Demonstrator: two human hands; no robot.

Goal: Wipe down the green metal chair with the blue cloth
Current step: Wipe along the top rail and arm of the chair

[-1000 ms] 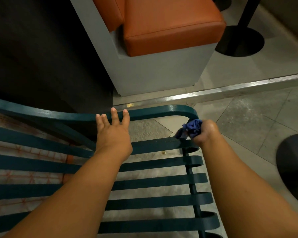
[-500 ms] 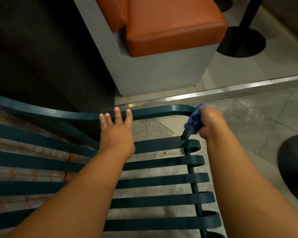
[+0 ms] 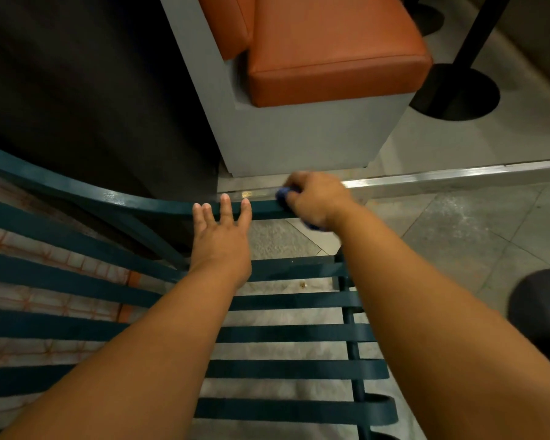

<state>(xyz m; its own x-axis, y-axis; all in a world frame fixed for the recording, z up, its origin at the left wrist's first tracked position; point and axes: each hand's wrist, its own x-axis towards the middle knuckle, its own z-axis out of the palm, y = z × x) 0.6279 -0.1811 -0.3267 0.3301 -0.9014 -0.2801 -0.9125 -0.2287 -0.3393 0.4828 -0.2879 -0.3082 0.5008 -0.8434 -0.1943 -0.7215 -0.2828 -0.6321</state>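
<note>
The green metal chair (image 3: 292,333) fills the lower half of the view, its flat slats running left to right and its curved top rail arcing across the middle. My left hand (image 3: 219,236) rests on that rail with straight fingers laid over its edge. My right hand (image 3: 315,198) grips the blue cloth (image 3: 283,193) and presses it on the rail's right end. Only small bits of cloth show beside and under the fist.
A grey bench base (image 3: 299,138) with orange cushions (image 3: 334,49) stands just beyond the rail. A metal floor strip (image 3: 442,177) runs to the right. A black post on a round base (image 3: 454,90) stands far right. Another dark round base (image 3: 540,306) lies on the tiles at right.
My right hand has carried the cloth up from the end of the top seat slat to the right corner of the rail and leftwards along it. My left hand has stayed on the rail.
</note>
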